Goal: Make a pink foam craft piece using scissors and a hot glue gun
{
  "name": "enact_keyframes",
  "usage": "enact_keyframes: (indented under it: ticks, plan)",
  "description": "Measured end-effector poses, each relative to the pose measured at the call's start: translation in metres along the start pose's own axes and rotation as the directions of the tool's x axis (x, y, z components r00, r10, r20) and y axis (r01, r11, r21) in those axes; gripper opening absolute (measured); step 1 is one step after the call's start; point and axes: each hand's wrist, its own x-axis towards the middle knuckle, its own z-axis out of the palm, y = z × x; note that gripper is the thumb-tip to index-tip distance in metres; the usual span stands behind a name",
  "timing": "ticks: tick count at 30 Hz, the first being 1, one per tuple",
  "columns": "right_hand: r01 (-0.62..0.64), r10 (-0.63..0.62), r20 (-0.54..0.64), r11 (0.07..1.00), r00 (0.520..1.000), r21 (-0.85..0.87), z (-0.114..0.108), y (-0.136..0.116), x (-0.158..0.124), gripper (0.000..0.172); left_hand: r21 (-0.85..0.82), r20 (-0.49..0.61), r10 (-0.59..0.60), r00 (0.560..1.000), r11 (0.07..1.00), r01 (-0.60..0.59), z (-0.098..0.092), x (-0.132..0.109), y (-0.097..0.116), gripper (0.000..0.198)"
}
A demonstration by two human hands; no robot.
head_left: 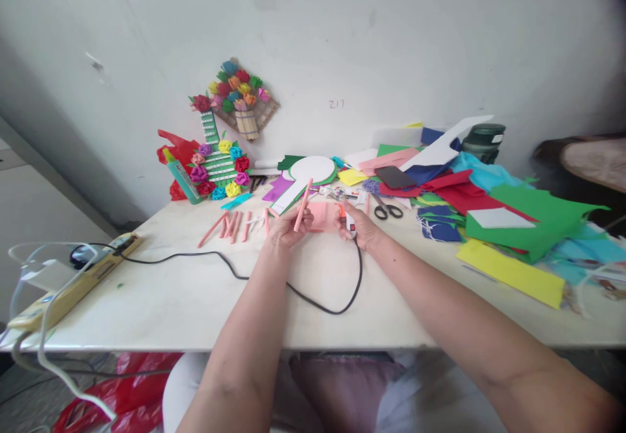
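My left hand (289, 225) is closed round a pink rolled paper stick (304, 205), which points up and away from me. In my right hand (362, 225) is a white and orange hot glue gun (350, 225) with a red switch, its black cord (360, 270) looping down across the table. Between the two hands a flat pink sheet (320, 214) lies on the tabletop. Several more pink rolled sticks (233, 225) lie left of my left hand. Black-handled scissors (388, 209) rest just beyond my right hand.
A yellow power strip (73, 283) with white cables sits at the table's left edge. Paper-flower crafts (220, 165) and a green glue bottle (182, 177) stand at the back left. Coloured sheets (528, 214), a phone (394, 177) and a dark jar (484, 143) crowd the right.
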Motion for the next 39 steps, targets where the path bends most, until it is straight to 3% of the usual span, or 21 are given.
enact_keyframes:
  ticks: [11, 22, 26, 33, 39]
  plan:
    - [0.042, -0.04, -0.075, 0.999, 0.996, 0.016, -0.008, -0.001, 0.006, 0.046, 0.044, -0.001, 0.009, 1.0, 0.999, -0.009, -0.004, 0.003, 0.001, 0.012]
    - [-0.031, 0.032, 0.048, 0.999, 0.998, -0.02, -0.001, -0.001, -0.002, 0.047, 0.022, -0.012, 0.026, 1.0, 0.999, -0.026, -0.01, 0.008, 0.002, 0.011]
    - [-0.012, 0.012, 0.04, 1.0, 0.999, 0.012, -0.002, -0.002, -0.001, 0.045, 0.04, -0.002, 0.058, 0.998, 0.998, -0.058, -0.012, 0.009, 0.004, 0.008]
    - [0.097, -0.084, -0.217, 0.994, 0.973, 0.052, -0.007, -0.014, 0.001, 0.046, 0.095, -0.05, 0.145, 0.988, 0.986, -0.14, -0.015, 0.011, 0.008, 0.004]
    - [0.198, -0.226, -0.351, 0.974, 0.909, -0.113, -0.01, -0.018, 0.003, 0.047, 0.204, -0.07, 0.19, 0.979, 0.964, -0.173, -0.015, 0.011, 0.006, 0.007]
